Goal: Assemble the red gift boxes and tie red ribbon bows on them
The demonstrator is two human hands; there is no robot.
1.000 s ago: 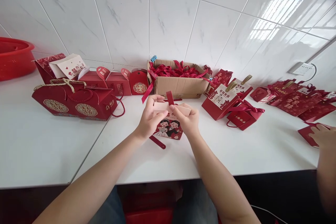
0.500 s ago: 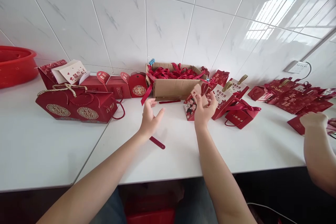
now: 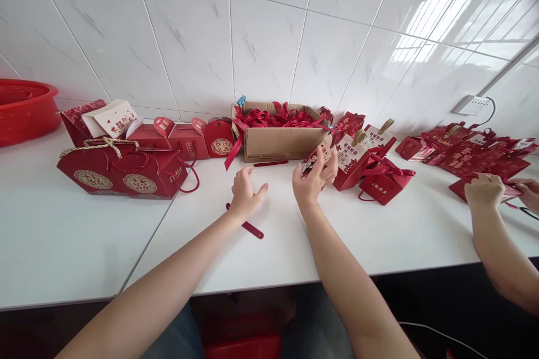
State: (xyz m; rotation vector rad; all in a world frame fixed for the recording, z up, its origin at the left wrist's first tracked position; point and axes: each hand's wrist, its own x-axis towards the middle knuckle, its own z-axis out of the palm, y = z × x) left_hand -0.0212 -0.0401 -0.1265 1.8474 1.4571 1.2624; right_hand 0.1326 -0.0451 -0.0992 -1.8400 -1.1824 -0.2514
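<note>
My left hand (image 3: 245,193) hovers over the white table with its thumb apart and fingers loosely bent, holding nothing. Under its wrist lies a flat dark-red strap (image 3: 253,230) with rounded ends. My right hand (image 3: 315,176) has thumb and fingers spread around the near side of a small red-and-white gift box (image 3: 314,158). The fingers hide much of that box and seem to touch it. Just to its right stands a red gift box with a white printed panel (image 3: 347,162). A ribbon-tied red box (image 3: 386,186) sits beyond that.
An open carton (image 3: 286,145) of red ribbons stands by the tiled wall. Several red boxes (image 3: 122,171) are grouped at the left, near a red basin (image 3: 27,112). At the right, another person's hands (image 3: 484,190) hold a red box among more gift boxes (image 3: 467,151).
My right hand has shifted slightly left and opened around the small gift box, which sits farther back. My left hand has lowered a little. The other person's hands have moved left with a box.
</note>
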